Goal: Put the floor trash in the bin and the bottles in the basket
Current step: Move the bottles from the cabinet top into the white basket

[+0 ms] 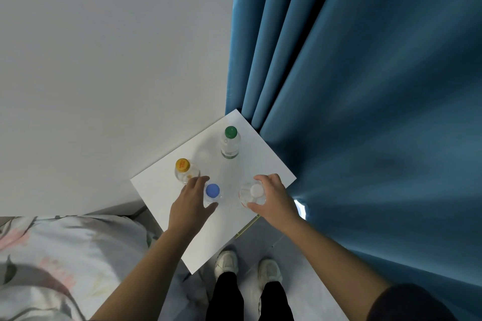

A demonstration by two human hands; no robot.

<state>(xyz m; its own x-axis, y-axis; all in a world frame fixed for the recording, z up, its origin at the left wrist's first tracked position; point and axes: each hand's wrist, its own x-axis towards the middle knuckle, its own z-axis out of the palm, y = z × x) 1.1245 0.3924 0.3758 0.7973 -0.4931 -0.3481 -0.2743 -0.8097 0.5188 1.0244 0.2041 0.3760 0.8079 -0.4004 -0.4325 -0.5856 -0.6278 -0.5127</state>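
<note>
Several clear plastic bottles stand upright on a small white table point(266, 161). My left hand point(191, 202) curls around the blue-capped bottle point(212, 191), thumb and fingers on either side of it. My right hand point(271, 198) wraps the white-capped bottle point(254, 191) near the table's right edge. A yellow-capped bottle point(184, 168) stands just behind my left fingers. A green-capped bottle point(230, 142) stands farther back, apart from both hands. No bin, basket or floor trash is in view.
A blue curtain point(365, 112) hangs close along the table's right side. A white wall point(104, 73) is behind. A bed with a floral cover point(60, 263) lies at the lower left. My feet in white shoes point(247, 266) stand on the grey tiled floor.
</note>
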